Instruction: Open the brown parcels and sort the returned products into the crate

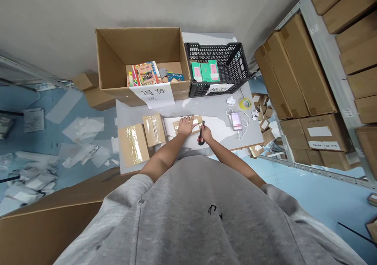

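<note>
My left hand point(186, 126) lies on a small flat cardboard parcel point(196, 120), holding it down on a white sheet point(216, 129). My right hand point(206, 134) grips a black and red utility knife point(201, 135) close to the parcel's right end. Its blade is hidden by the hand and the knife body. To the left of my hands lie two larger tape-wrapped cardboard parcels point(133, 145) point(154, 129). Both are on the grey table point(129, 111).
An open carton point(141, 45) of children's books and a black plastic crate point(218, 54) holding green and pink boxes stand at the table's back. A phone point(236, 120) with cable and a yellow tape roll point(245, 103) lie right. Stacked cartons fill metal shelving point(324, 92); paper scraps litter the floor point(79, 131).
</note>
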Demonstrator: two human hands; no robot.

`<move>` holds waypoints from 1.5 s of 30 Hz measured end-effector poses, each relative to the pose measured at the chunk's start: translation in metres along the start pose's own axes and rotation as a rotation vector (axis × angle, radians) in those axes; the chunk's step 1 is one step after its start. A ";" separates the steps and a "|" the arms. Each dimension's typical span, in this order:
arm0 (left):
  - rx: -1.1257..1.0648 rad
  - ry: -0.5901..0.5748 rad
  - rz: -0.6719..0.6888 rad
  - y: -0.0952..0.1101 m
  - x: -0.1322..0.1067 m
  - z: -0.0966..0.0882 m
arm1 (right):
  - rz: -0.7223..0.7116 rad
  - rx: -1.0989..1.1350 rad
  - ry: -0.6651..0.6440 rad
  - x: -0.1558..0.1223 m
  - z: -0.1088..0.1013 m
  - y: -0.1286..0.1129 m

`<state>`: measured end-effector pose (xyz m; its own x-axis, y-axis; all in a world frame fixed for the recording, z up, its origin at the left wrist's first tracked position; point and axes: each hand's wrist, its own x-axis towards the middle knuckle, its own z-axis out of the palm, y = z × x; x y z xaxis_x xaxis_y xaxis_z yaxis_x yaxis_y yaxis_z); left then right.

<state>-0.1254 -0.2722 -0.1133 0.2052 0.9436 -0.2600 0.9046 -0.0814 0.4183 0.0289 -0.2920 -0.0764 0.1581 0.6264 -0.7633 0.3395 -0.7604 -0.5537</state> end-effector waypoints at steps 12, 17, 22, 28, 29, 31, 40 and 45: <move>-0.021 0.014 -0.005 -0.004 0.005 0.005 | 0.008 -0.029 0.038 -0.007 0.009 -0.007; -0.028 0.038 -0.002 -0.005 0.006 0.006 | 0.024 -0.055 0.048 -0.011 0.009 -0.011; -0.019 0.041 -0.006 -0.006 0.010 0.006 | 0.016 -0.037 0.039 -0.016 0.011 -0.002; -0.058 0.052 -0.059 -0.001 0.011 0.005 | 0.033 0.004 0.039 -0.009 0.012 -0.011; -0.061 0.049 -0.062 0.000 0.011 0.005 | 0.028 0.013 0.036 -0.008 0.013 -0.011; -0.050 0.036 -0.066 0.002 0.009 0.004 | 0.013 0.030 0.038 -0.006 0.014 -0.011; -0.011 0.025 -0.086 0.008 0.009 0.000 | -0.034 0.037 0.073 -0.002 0.019 -0.005; 0.009 0.016 0.040 0.015 0.015 -0.005 | -0.054 0.059 0.083 -0.007 0.004 0.014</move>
<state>-0.1101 -0.2576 -0.1063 0.2358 0.9443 -0.2294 0.8992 -0.1225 0.4200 0.0291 -0.3074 -0.0802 0.2181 0.6769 -0.7030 0.2944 -0.7324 -0.6139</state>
